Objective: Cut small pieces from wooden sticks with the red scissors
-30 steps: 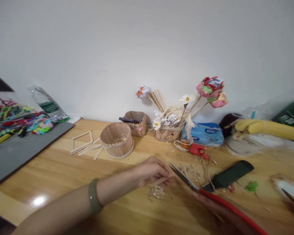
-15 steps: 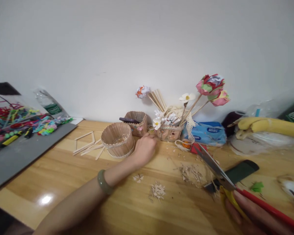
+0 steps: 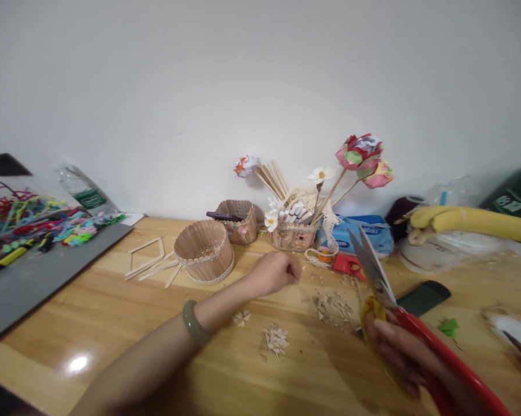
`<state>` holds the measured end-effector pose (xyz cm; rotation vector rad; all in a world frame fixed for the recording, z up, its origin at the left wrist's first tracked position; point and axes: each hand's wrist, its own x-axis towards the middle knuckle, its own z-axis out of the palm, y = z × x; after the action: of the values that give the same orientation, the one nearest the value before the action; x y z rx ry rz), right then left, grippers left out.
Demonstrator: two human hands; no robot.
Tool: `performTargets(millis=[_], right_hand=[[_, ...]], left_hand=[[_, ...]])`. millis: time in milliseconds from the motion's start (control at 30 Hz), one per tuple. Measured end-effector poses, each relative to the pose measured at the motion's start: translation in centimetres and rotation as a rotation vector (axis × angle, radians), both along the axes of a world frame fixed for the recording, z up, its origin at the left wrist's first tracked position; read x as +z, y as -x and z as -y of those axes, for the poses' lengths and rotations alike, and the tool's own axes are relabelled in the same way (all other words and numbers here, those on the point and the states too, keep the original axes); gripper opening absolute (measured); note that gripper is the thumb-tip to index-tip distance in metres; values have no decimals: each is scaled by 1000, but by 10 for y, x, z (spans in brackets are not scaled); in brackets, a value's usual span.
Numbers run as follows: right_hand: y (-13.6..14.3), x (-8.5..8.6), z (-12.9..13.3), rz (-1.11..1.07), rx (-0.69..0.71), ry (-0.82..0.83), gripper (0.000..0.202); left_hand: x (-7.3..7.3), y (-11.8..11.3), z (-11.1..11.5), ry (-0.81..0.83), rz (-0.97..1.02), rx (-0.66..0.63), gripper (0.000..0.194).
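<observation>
My left hand (image 3: 274,274), a green bangle (image 3: 195,323) on its wrist, is closed above the wooden table, right of the round wooden basket (image 3: 204,251). Its fingertips are turned away, and whatever they pinch is too small to make out. At the lower right, my right hand (image 3: 410,349) is wrapped round scissors (image 3: 379,271) with red and yellow handles, their blades slightly parted and pointing up and away. Wood chips (image 3: 332,309) lie between the hands, with another small pile (image 3: 275,340) nearer me.
Behind stand a wooden basket with a phone (image 3: 223,216) across it and one holding flowers and sticks (image 3: 295,237). A blue tissue pack (image 3: 364,234), red tool (image 3: 347,264), bananas (image 3: 472,222) and dark green object (image 3: 424,297) lie right; loose sticks (image 3: 145,263) lie left.
My left hand has moved right and toward me, away from the baskets. My right hand has raised the scissors and shifted left, with the blades now pointing more upward. The view has shifted slightly.
</observation>
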<state>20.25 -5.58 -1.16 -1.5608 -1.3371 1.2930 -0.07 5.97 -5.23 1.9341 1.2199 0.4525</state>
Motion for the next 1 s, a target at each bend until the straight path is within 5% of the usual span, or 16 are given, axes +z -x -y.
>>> performTargets(millis=[133, 267, 467, 667, 1000], right_hand=[[12, 10, -16, 180, -20, -52, 27], [23, 8, -24, 88, -52, -157, 23], [23, -3, -21, 61, -6, -228, 18], [24, 8, -19, -3, 24, -171, 20], [20, -12, -20, -582, 117, -93, 24]], left_hand=[[15, -12, 19, 137, 141, 26, 15], [33, -18, 42, 416, 498, 163, 9], [49, -18, 54, 469, 604, 206, 7], [51, -18, 59, 531, 706, 199, 19], [49, -16, 59, 656, 811, 89, 29]])
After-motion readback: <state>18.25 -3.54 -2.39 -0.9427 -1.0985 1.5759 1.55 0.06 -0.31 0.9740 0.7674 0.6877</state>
